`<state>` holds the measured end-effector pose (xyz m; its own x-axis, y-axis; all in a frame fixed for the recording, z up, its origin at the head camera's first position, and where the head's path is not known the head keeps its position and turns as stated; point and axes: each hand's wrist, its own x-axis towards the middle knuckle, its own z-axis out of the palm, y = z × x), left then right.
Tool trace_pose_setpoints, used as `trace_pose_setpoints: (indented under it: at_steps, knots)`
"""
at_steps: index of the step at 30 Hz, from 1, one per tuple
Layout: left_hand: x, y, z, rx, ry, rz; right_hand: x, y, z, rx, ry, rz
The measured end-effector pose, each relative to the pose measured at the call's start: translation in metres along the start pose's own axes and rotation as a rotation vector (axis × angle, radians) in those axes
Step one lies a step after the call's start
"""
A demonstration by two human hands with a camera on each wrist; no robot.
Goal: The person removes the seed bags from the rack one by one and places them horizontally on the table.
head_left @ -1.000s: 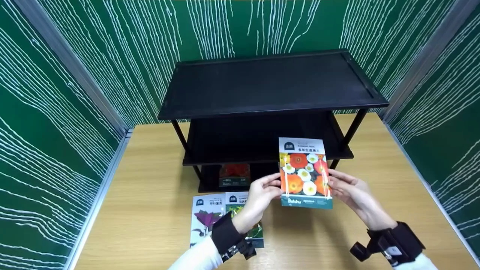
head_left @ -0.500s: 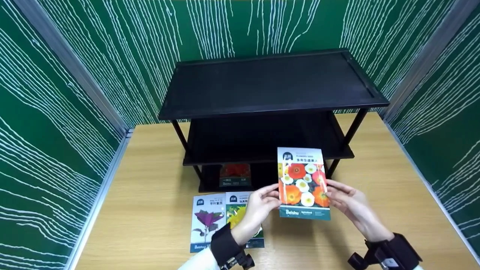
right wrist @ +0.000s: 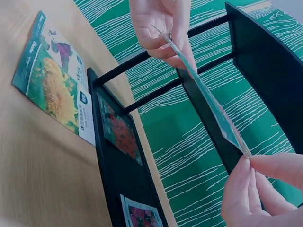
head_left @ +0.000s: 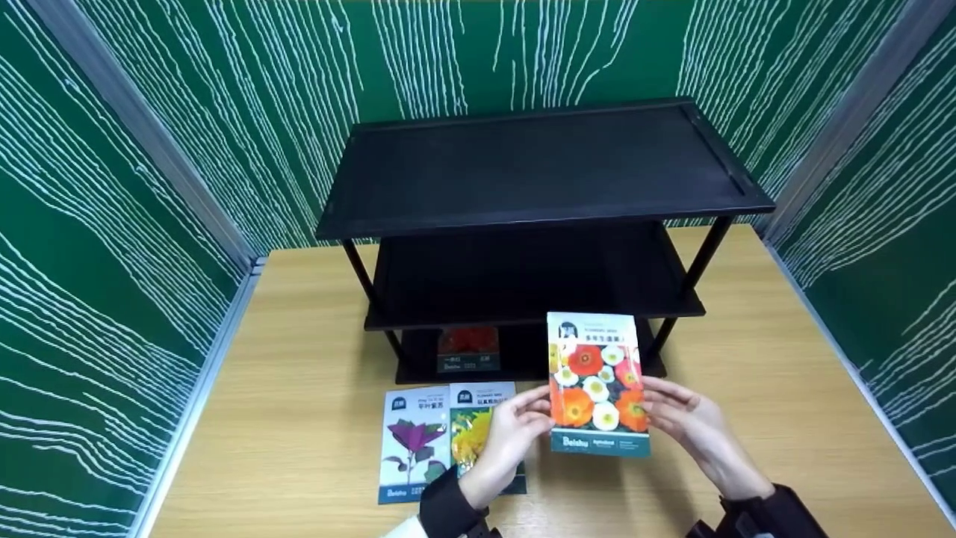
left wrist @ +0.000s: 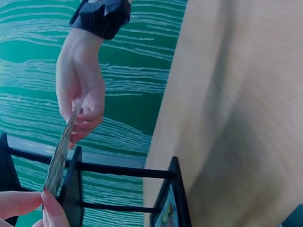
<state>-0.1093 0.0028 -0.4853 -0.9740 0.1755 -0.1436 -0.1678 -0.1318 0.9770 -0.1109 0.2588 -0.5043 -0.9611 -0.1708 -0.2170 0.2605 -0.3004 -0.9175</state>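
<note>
A seed packet with orange, red and white flowers is held up in front of the black shelf's lower tiers. My left hand pinches its left edge between thumb and fingers. On the opposite edge, my right hand pinches it the same way. Seen edge-on in the right wrist view, the thin packet spans both hands. Beneath my left forearm lie a packet with a purple plant and a packet with a yellow flower, side by side on the table; my arm covers part of the yellow one.
The three-tier black shelf stands at the table's back. On its bottom tier lie a red-flower packet and, in the right wrist view, another packet with dark pink flowers. Green walls with white lines enclose the wooden table.
Both hands have brought the orange-flower packet down and slightly left, nearer to me, away from the middle tier. More of the two packets on the table now shows.
</note>
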Motion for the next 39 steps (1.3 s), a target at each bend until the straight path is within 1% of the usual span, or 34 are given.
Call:
trace_pose_setpoints:
  at_steps: [2, 3, 5, 8, 9, 12, 15, 16, 17, 21, 25, 28, 32, 35, 37, 39]
  knots:
    - [-0.001, -0.002, -0.001, 0.004, 0.003, -0.002, -0.005, -0.005, 0.012, -0.021, 0.062, 0.032]
    - [-0.002, -0.004, -0.002, 0.005, 0.005, -0.005, -0.007, -0.006, 0.016, -0.025, 0.086, 0.035]
    - [-0.003, -0.006, -0.003, 0.004, 0.009, -0.011, -0.008, -0.006, 0.021, -0.027, 0.106, 0.034]
    - [-0.006, -0.009, -0.004, 0.008, 0.015, -0.017, -0.007, 0.001, 0.018, -0.041, 0.077, 0.007]
    - [-0.007, -0.011, -0.004, 0.01, 0.018, -0.019, -0.004, 0.008, 0.012, -0.022, 0.033, -0.029]
    - [-0.007, -0.016, -0.005, 0.021, 0.03, -0.022, -0.002, 0.015, 0.008, -0.033, 0.017, -0.019]
    - [-0.006, -0.022, -0.005, 0.034, 0.044, -0.03, -0.001, 0.019, 0.009, -0.049, 0.054, 0.019]
    - [-0.006, -0.024, -0.005, 0.037, 0.048, -0.036, -0.003, 0.015, 0.015, -0.075, 0.102, 0.062]
    - [-0.005, -0.026, -0.005, 0.04, 0.052, -0.042, -0.002, 0.016, 0.016, -0.079, 0.114, 0.075]
    - [-0.004, -0.034, -0.006, 0.048, 0.067, -0.064, 0.001, 0.021, 0.018, -0.096, 0.144, 0.11]
    - [-0.003, -0.044, -0.007, 0.056, 0.073, -0.068, 0.006, 0.029, 0.016, -0.121, 0.158, 0.139]
    - [-0.001, -0.05, -0.008, 0.06, 0.077, -0.066, 0.01, 0.034, 0.016, -0.11, 0.165, 0.151]
    - [0.001, -0.057, -0.01, 0.09, 0.098, -0.063, 0.012, 0.037, 0.018, -0.108, 0.17, 0.157]
    - [0.003, -0.063, -0.011, 0.117, 0.115, -0.06, 0.015, 0.042, 0.019, -0.132, 0.19, 0.17]
    - [0.004, -0.065, -0.012, 0.131, 0.122, -0.06, 0.018, 0.047, 0.018, -0.141, 0.201, 0.17]
    - [0.004, -0.067, -0.013, 0.15, 0.129, -0.061, 0.022, 0.055, 0.014, -0.144, 0.186, 0.152]
